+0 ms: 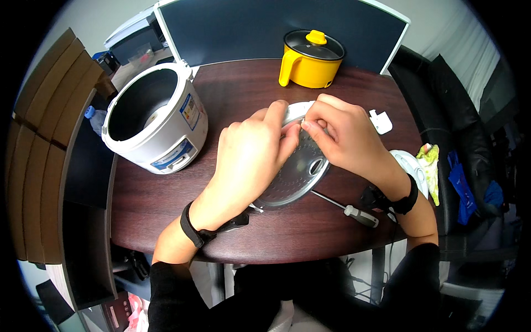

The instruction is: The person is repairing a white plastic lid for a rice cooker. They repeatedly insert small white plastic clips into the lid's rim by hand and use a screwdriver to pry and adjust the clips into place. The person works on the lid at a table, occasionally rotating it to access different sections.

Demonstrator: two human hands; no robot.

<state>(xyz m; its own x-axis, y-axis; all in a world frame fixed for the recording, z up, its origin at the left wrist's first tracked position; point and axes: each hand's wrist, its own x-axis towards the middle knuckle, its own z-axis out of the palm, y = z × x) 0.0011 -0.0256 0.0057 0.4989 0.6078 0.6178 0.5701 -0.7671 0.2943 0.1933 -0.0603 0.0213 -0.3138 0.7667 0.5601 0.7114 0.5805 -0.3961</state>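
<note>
Between my hands is a round rice cooker lid (287, 174) with a grey, dimpled inner plate, a hole near its right edge and a white rim at the far side. My left hand (251, 144) is closed at the lid's far left edge, thumb bent over the plate. Pinched fingers of my right hand (345, 133) meet close to the left thumb at the far rim; whatever is between them is too small or hidden to name. A screwdriver (359, 216) with a grey handle lies just right of the lid.
A white rice cooker body (191, 141), lidless, stands at the left. At the back is a yellow pot (318, 72) with a glass lid. To the right lie a small white part (380, 122), a round white piece (406, 160) and a green-and-white cloth (430, 166).
</note>
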